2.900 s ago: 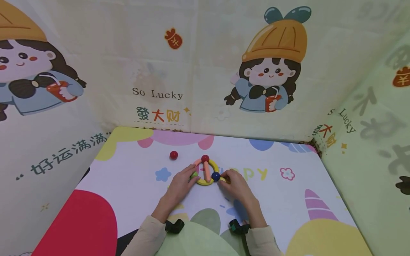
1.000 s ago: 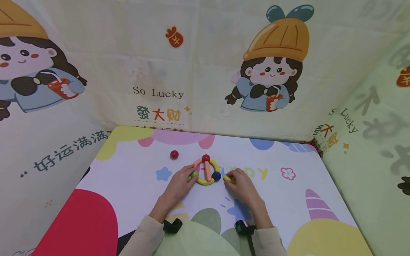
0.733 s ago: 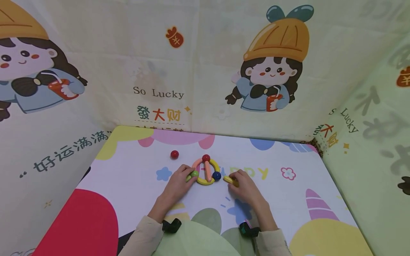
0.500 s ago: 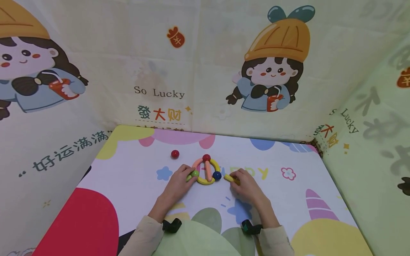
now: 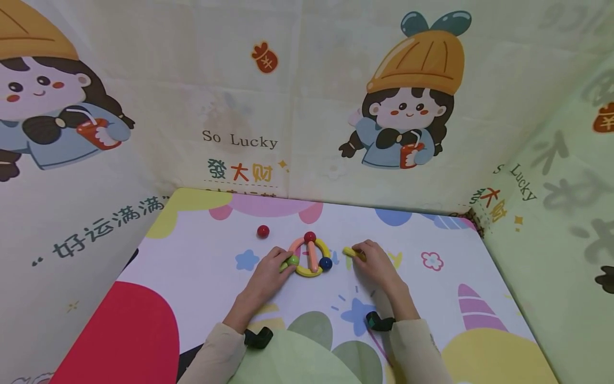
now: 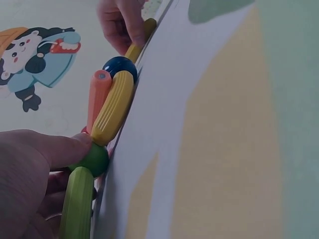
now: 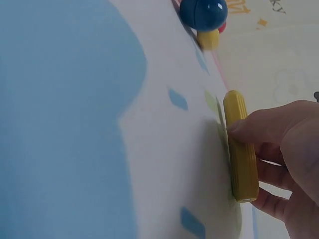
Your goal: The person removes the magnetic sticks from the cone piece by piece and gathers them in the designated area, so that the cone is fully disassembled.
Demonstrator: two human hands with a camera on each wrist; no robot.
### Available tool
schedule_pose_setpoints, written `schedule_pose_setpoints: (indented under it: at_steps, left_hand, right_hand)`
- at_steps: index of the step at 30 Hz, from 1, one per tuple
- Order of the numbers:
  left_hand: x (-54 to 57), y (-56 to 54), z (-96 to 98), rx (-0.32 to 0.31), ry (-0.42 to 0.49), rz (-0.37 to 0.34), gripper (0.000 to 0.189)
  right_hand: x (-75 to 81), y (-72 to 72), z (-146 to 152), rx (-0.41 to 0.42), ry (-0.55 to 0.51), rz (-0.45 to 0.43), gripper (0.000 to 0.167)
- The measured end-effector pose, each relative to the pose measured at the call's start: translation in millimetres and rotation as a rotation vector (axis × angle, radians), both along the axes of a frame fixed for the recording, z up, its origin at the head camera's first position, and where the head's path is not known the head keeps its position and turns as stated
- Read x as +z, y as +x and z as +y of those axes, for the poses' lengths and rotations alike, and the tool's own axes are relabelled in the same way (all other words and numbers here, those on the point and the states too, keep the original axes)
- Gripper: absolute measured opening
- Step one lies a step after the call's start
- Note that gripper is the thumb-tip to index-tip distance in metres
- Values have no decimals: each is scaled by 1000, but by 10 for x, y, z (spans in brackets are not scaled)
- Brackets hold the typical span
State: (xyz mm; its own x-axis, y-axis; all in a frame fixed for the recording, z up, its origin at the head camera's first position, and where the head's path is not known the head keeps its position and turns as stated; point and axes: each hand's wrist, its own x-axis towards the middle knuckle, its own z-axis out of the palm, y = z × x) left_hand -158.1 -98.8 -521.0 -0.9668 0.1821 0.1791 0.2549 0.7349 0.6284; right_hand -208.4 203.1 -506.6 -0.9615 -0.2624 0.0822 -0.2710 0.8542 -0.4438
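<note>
In the head view a ring of magnetic rods and balls lies on the table. It includes a red ball (image 5: pixel 309 237), a blue ball (image 5: pixel 325 264), a pink curved rod (image 5: pixel 295 245) and yellow curved rods (image 5: pixel 308 272). A straight pink rod (image 5: pixel 313 258) runs down inside the ring. My left hand (image 5: pixel 266 273) pinches the green ball (image 6: pixel 95 160) at the ring's left side, where a green rod (image 6: pixel 77 201) joins it. My right hand (image 5: pixel 376 262) holds a separate yellow rod (image 7: pixel 242 159) between thumb and fingers, apart from the blue ball.
A loose red ball (image 5: pixel 263 231) lies behind and left of the ring. The printed tabletop (image 5: pixel 211 298) is bounded at the back by a cartoon-patterned cloth (image 5: pixel 316 181). More cloth hangs at both sides.
My right hand has drawn the yellow rod away from the blue ball, first rightward, then farther back across the table. The left hand stays at the green ball.
</note>
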Motion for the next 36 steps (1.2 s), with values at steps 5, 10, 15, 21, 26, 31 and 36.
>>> schedule_pose_setpoints:
  at_steps: [5,10,15,21,26,31,36]
  left_hand:
    - [-3,-8,-1,-2,16,11,43]
    - [-18,-16,4,9,3,22,42]
    - [-29,-16,9,26,-25,17,41]
    - [1,-2,17,24,-18,1,41]
    - [11,-2,16,28,-22,-18,42]
    - [13,-16,-4,24,-26,-11,42]
    - [16,-20,-19,11,-27,-48,45]
  right_hand:
    - [17,-133,42,23,57,56,26]
    - [22,-300,68,35,106,76,25]
    - [22,-460,82,51,136,110,23]
    - [40,-600,110,31,169,79,24]
    - [43,-699,144,26,175,110,23]
    - [45,-796,153,29,205,127,23]
    - [40,-837,172,16,229,139,22]
